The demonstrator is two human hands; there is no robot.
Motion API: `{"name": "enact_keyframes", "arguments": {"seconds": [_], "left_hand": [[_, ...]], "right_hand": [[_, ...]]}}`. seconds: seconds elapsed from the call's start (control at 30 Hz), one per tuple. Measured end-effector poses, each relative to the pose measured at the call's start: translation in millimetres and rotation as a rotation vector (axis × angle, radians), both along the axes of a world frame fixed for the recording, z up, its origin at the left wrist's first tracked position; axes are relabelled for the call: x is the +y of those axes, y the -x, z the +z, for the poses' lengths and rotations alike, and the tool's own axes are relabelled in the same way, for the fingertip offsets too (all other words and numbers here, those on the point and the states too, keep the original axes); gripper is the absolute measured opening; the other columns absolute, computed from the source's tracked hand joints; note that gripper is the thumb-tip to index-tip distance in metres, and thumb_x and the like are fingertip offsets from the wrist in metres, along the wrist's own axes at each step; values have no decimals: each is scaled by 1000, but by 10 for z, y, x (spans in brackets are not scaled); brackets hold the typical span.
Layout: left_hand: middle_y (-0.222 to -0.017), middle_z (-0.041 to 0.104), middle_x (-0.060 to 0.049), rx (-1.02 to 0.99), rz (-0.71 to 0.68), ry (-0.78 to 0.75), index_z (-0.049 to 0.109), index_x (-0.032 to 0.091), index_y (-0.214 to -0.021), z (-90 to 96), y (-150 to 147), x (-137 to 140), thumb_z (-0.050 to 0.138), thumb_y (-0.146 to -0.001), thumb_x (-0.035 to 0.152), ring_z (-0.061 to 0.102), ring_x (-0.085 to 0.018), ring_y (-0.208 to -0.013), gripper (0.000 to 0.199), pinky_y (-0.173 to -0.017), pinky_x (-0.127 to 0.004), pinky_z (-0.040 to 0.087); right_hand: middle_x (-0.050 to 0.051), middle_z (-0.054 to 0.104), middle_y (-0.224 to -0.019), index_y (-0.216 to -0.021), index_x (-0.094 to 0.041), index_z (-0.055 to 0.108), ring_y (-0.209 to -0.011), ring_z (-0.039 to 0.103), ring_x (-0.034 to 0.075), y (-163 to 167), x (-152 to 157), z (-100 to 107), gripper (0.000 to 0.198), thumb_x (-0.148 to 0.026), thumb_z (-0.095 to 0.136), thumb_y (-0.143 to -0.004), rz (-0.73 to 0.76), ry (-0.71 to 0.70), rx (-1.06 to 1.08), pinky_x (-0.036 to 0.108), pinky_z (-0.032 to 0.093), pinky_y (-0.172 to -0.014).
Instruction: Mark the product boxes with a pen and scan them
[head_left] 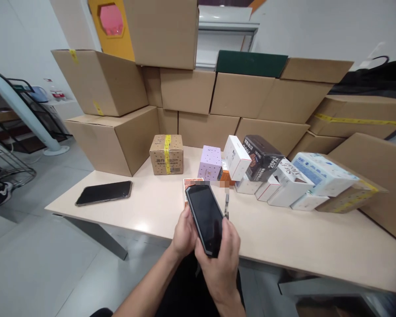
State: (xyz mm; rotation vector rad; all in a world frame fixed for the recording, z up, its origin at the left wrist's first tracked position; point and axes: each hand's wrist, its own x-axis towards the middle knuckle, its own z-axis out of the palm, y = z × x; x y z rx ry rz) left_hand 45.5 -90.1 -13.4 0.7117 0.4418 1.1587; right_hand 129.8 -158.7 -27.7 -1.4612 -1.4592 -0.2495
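Both my hands hold a black rugged smartphone (204, 218) above the table's front edge, its dark screen facing me. Along its left side lie the fingers of my left hand (184, 233). My right hand (219, 257) wraps round the lower end, thumb on the left edge and fingers on the right. Partly hidden behind the phone is a small orange and white box (185, 187). Just right of it lies a narrow grey and black object (227, 204), too small to name. A second black phone (104, 193) rests flat at the table's left end.
A taped brown carton (158, 160), a purple dotted box (210, 163), a dark box (260, 154) and several white boxes (288, 185) stand on the pale table (145, 211). Large cardboard boxes (188, 92) form a wall behind. An open carton flap (379, 185) leans at the right.
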Motion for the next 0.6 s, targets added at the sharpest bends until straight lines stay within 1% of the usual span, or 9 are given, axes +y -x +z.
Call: {"name": "enact_keyframes", "arguments": {"seconds": [0.1, 0.2, 0.27, 0.43, 0.6], "left_hand": [[-128, 69, -15, -183, -72, 100, 64, 12, -128, 84, 54, -8, 34, -97, 56, 65, -33, -119, 61, -106, -50, 48], [-131, 67, -18, -300, -103, 168, 62, 8, -130, 92, 91, -5, 35, -98, 52, 62, -36, -123, 61, -109, -51, 45], [-131, 67, -19, -350, -121, 197, 60, 6, -132, 83, 94, 1, 36, -98, 51, 62, -37, -124, 61, -109, -51, 45], [-126, 69, -18, -371, -154, 270, 58, 7, -135, 105, 65, 6, 36, -99, 48, 65, -37, -118, 59, -104, -49, 48], [-121, 71, -19, -350, -163, 320, 61, 6, -130, 137, 52, 24, 40, -97, 54, 71, -35, -105, 62, -97, -47, 53]], "right_hand": [[24, 51, -133, -156, -17, 26, -122, 54, 37, 170, 66, -64, 82, -34, 67, -87, -15, -47, -21, 58, 54, -92], [25, 53, -131, -152, -12, 33, -120, 55, 37, 219, 94, -128, 80, -35, 71, -85, -45, -103, -58, 57, 56, -89], [25, 53, -131, -150, -10, 37, -120, 55, 37, 215, 95, -147, 78, -35, 71, -85, -55, -108, -70, 57, 57, -89], [25, 53, -131, -148, -10, 40, -121, 56, 37, 190, 69, -140, 76, -34, 73, -83, -61, -108, -51, 57, 57, -90], [25, 52, -132, -147, -12, 40, -124, 55, 37, 188, 45, -129, 74, -31, 73, -83, -56, -125, -59, 58, 56, -90]]}}
